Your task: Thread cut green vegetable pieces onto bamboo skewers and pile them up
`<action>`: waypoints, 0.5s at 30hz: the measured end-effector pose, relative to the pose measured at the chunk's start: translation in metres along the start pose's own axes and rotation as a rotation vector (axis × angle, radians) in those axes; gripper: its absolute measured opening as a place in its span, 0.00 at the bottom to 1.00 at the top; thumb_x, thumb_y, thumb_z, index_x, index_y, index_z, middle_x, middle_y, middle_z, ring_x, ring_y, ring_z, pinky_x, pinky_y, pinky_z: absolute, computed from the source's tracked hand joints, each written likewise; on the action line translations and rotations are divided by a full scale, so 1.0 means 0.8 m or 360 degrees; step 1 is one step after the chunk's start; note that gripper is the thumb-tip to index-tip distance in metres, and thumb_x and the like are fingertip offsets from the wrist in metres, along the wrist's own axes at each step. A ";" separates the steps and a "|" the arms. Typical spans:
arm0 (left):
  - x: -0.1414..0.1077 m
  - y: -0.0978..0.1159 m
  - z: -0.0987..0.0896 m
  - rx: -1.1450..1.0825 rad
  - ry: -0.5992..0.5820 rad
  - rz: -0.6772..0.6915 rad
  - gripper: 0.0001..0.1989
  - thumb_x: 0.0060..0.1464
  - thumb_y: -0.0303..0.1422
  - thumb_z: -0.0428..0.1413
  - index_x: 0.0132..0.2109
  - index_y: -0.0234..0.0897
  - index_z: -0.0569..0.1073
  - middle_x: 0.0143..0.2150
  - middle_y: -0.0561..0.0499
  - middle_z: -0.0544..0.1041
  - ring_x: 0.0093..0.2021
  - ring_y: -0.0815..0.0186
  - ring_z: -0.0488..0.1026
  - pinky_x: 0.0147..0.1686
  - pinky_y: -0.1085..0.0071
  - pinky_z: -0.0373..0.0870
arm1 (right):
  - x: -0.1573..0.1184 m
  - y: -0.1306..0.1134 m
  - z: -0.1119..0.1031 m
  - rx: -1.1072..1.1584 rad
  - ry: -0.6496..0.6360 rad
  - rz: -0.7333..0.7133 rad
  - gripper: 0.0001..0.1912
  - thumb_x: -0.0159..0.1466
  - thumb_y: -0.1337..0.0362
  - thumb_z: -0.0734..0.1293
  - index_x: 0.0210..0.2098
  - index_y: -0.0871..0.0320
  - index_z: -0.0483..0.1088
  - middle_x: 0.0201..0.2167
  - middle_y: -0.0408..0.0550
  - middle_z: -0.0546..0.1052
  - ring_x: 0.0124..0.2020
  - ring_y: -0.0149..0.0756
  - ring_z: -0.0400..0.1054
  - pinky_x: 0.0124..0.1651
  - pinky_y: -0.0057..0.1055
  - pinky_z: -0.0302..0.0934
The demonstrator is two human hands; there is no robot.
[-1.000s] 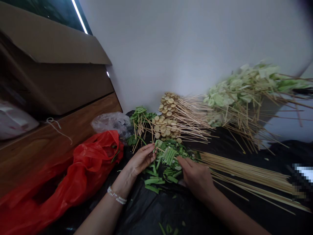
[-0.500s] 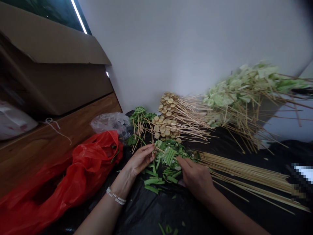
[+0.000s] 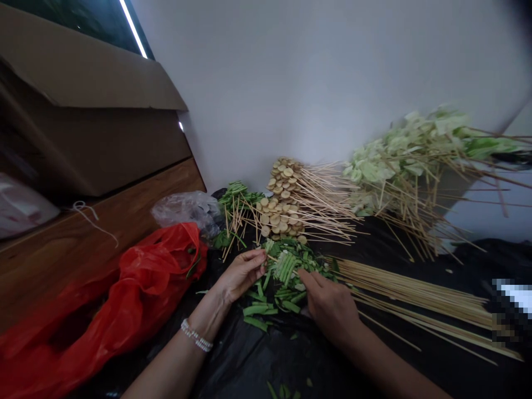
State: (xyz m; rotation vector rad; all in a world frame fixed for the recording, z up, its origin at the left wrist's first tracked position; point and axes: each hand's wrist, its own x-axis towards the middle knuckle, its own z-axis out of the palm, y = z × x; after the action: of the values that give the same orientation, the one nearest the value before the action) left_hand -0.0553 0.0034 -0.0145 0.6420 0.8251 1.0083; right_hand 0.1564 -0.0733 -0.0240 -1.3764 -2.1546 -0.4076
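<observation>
My left hand [image 3: 248, 271], with a beaded bracelet at the wrist, is closed, its thumb and fingers pinching the tip of a wooden skewer. Several cut green stems [image 3: 286, 266] sit side by side on that skewer. On their right side, my right hand [image 3: 328, 299] is closed, with its fingertips at the skewer's other end; most of the skewer there is hidden. Loose green pieces [image 3: 260, 310] lie below and around the hands on black plastic [image 3: 233, 360]. Bare skewers [image 3: 407, 285] spread out to the right of my right hand.
Skewered round slices [image 3: 282, 216] and green bundles [image 3: 238, 194] lie by the wall. Skewered pale leaves [image 3: 390, 152] are piled at the right. A red bag [image 3: 143, 282], a clear bag [image 3: 187, 210] and a cardboard box [image 3: 103, 144] are on the left.
The green piece that stuck up at my left fingertips no longer shows there. Both hands have hardly moved; the whole view has shifted slightly.
</observation>
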 end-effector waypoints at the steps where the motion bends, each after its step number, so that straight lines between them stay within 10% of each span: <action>1: 0.000 0.000 0.000 -0.0009 -0.0009 -0.0003 0.11 0.39 0.24 0.68 0.33 0.30 0.77 0.28 0.51 0.76 0.26 0.75 0.71 0.29 0.80 0.69 | 0.000 0.000 -0.001 0.0003 0.0011 -0.0001 0.20 0.57 0.76 0.58 0.45 0.59 0.71 0.26 0.42 0.73 0.22 0.30 0.65 0.26 0.29 0.49; 15: -0.006 0.004 0.007 0.0099 0.0048 -0.0007 0.17 0.31 0.29 0.72 0.32 0.29 0.78 0.28 0.52 0.76 0.26 0.76 0.70 0.29 0.79 0.68 | 0.000 -0.001 -0.002 -0.0042 0.0081 -0.0061 0.22 0.54 0.78 0.58 0.45 0.61 0.71 0.26 0.43 0.74 0.21 0.30 0.65 0.26 0.30 0.48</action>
State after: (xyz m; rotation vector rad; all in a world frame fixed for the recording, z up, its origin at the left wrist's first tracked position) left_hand -0.0535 -0.0002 -0.0075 0.6791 0.8866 0.9935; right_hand 0.1559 -0.0747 -0.0223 -1.3265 -2.1442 -0.4820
